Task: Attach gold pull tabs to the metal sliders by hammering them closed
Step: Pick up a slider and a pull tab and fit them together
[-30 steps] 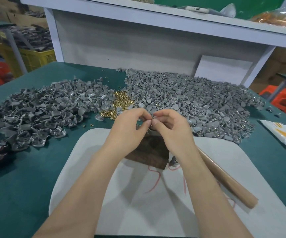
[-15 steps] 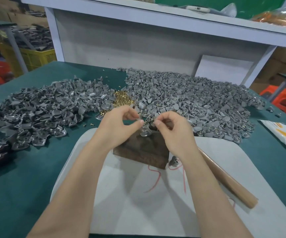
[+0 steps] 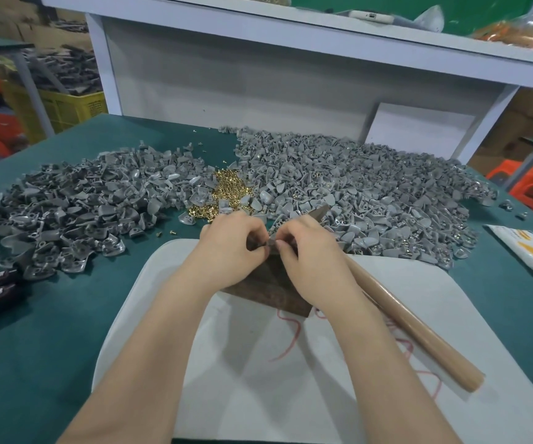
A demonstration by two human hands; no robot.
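Both hands work fingertip to fingertip in the head view: the left hand [image 3: 228, 251] and the right hand [image 3: 306, 254] have their fingers curled in and together pinch one small grey slider [image 3: 272, 233], held just above the far end of the dark wooden block [image 3: 268, 291]. Whether a tab is already hooked on it is too small to tell. The block sits on the white mat [image 3: 258, 395], probably as an anvil, so the fitting is done right over the spot where the blow will land. The hammer [image 3: 412, 322] lies on the mat beside the right forearm, handle toward the person (an easy reach for that hand, I judge). The gold pull tabs [image 3: 226, 193] sit in a small pile just beyond the hands, between the left heap [image 3: 66, 213] and the right heap [image 3: 371, 193] of grey pieces on the green table [image 3: 50, 331]. Feed stock and parts are thus all close by.
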